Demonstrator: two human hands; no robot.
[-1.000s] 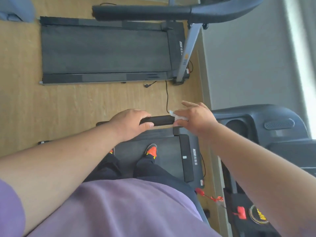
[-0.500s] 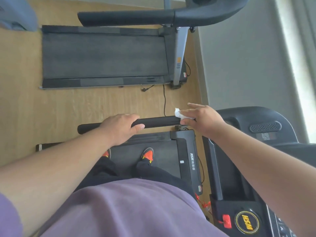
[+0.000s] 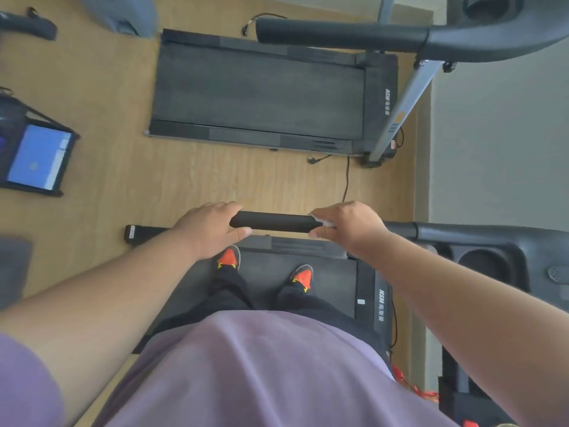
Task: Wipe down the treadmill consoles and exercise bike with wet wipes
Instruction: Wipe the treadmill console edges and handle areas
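Two treadmills are standing on the wooden floor (image 3: 107, 186). The left hand (image 3: 206, 229) is gripping the nearer one's round, black foam handrail (image 3: 274, 222); the right hand (image 3: 348, 226) is clasping one crumpled white wet wipe (image 3: 323, 221) around that bar's other end.

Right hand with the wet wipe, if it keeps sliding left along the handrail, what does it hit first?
Probably the left hand, gripping the same black handrail. The right hand holds the wet wipe around the rail, and only bare foam lies between them.
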